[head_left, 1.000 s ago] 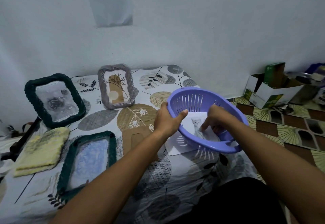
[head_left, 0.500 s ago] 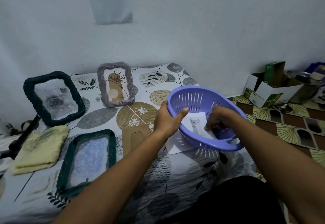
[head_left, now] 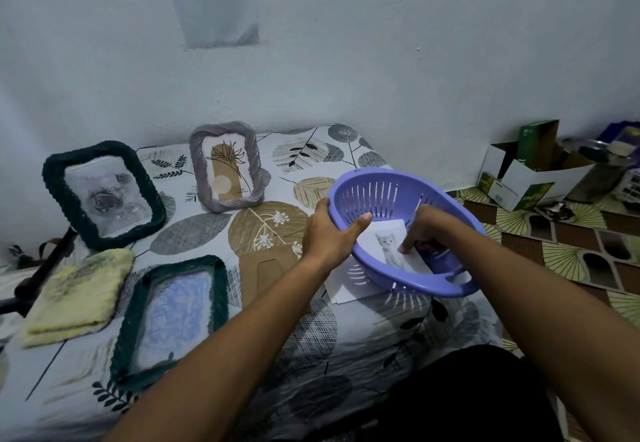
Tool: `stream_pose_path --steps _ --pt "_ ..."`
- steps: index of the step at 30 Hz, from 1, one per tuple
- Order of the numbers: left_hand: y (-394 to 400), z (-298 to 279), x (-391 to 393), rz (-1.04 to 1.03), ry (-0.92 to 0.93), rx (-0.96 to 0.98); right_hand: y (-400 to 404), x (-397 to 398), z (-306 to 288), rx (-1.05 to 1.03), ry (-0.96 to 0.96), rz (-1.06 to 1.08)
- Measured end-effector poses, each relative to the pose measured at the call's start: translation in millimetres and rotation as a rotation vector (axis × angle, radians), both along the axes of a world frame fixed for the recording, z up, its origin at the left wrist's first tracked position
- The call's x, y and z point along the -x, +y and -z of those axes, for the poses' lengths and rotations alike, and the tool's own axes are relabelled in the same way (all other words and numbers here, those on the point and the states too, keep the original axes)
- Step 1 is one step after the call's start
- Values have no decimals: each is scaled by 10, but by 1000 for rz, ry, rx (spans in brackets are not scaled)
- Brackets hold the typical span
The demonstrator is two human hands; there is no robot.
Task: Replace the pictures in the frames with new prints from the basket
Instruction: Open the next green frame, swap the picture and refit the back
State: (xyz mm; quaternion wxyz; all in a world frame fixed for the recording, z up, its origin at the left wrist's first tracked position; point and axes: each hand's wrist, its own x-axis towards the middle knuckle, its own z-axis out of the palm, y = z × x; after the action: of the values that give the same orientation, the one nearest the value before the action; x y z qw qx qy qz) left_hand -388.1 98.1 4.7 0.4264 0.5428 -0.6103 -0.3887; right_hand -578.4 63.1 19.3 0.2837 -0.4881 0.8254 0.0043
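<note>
Hands number two: left hand (head_left: 329,233) grips one purple basket (head_left: 377,195) at three o'clock, right hand (head_left: 427,230) pinches one kitten print (head_left: 389,244) inside. Three frames (head_left: 173,317) at nine o'clock on leaf-patterned sheet (head_left: 311,337); white wall (head_left: 381,60) at twelve.

Dim, bluish, even light — soft shadows, mild glare on frame glass (edges bowed, corners soft).

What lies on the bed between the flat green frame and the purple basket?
In the head view, a brown cardboard backing lies flat on the sheet between the flat green frame and the purple basket; the left hand crosses above it.
</note>
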Motion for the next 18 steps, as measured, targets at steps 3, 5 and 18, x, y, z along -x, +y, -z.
stream_pose_path --steps 3,5,18 --pt "-4 4 -3 -4 -2 2 -25 23 21 -22 3 2" --pt "-9 5 -1 -5 -6 5 -30 37 27 -34 1 -1" --pt "1 -5 -6 -3 -6 -9 -28 107 21 150 -41 32"
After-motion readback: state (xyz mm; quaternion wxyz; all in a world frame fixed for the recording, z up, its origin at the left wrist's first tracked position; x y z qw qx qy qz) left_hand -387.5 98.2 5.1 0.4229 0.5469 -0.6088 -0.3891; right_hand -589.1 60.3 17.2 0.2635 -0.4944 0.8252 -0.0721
